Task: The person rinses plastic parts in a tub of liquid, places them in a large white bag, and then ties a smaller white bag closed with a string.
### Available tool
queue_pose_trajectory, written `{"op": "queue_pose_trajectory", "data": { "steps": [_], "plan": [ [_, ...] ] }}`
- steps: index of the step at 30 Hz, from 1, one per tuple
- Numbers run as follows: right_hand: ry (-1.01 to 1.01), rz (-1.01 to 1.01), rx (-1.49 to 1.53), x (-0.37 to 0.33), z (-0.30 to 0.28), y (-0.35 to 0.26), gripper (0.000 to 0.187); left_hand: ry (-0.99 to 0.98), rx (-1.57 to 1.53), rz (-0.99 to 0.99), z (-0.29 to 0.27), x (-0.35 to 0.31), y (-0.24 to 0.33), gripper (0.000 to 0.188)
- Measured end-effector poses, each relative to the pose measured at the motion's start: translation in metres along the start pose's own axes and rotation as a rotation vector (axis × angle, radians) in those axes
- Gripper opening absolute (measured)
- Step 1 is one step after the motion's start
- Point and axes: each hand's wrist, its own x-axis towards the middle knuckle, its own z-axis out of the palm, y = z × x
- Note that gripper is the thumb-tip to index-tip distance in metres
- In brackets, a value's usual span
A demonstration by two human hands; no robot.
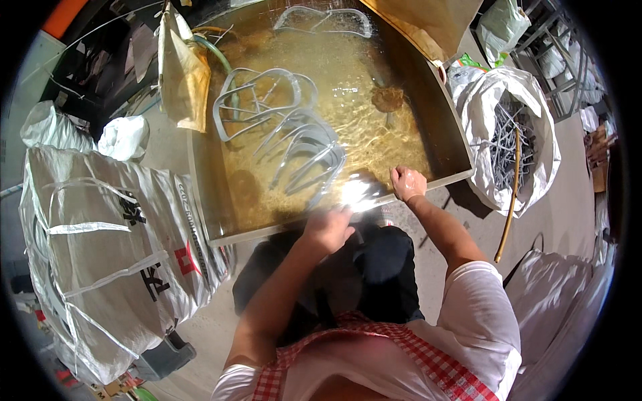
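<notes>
A wide metal tank (pixel 466 175) of shallow yellowish water stands in front of me. My left hand (pixel 326 230) is at its near rim, fingers curled; glare hides what they hold, if anything. To its right, my right hand (pixel 408 183) is closed in a fist at the same rim, wet on the back, its grip hidden. Several curved grey frames (pixel 311 150) lie overlapping in the water just beyond my left hand. More ribbed grey frames (pixel 264 100) sit farther left, and another curved grey frame (pixel 324 21) rests at the far end.
On the right stands a white sack (pixel 545 150) full of thin grey strips (pixel 511 150), with a long brown stick (pixel 515 194) leaning across it. A large white bulk bag (pixel 120 234) fills the left side. A green hose (pixel 217 52) enters the tank at the back left.
</notes>
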Motion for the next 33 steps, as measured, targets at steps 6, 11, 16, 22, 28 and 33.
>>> {"op": "queue_pose_trajectory", "data": {
  "steps": [6, 11, 16, 22, 28, 33],
  "plan": [
    [0.002, 0.007, -0.015, 0.001, 0.001, 0.002, 0.039, -0.057, 0.032, -0.014, -0.003, 0.001, 0.002, 0.032],
    [0.003, 0.011, -0.023, 0.001, 0.002, 0.001, 0.037, -0.07, 0.083, -0.028, -0.008, 0.0, 0.005, 0.032],
    [0.018, -0.005, -0.015, 0.001, 0.004, 0.003, 0.037, -0.031, 0.13, -0.012, -0.003, -0.003, 0.004, 0.031],
    [0.002, -0.007, -0.05, 0.0, -0.001, -0.002, 0.035, -0.038, 0.106, 0.012, -0.001, -0.002, 0.001, 0.03],
    [0.003, -0.015, -0.061, -0.002, -0.002, -0.003, 0.036, -0.012, 0.091, 0.016, -0.006, -0.005, 0.004, 0.031],
    [-0.012, -0.004, -0.066, -0.002, -0.002, -0.003, 0.038, -0.133, 0.102, -0.041, -0.019, -0.005, 0.012, 0.031]
  ]
}}
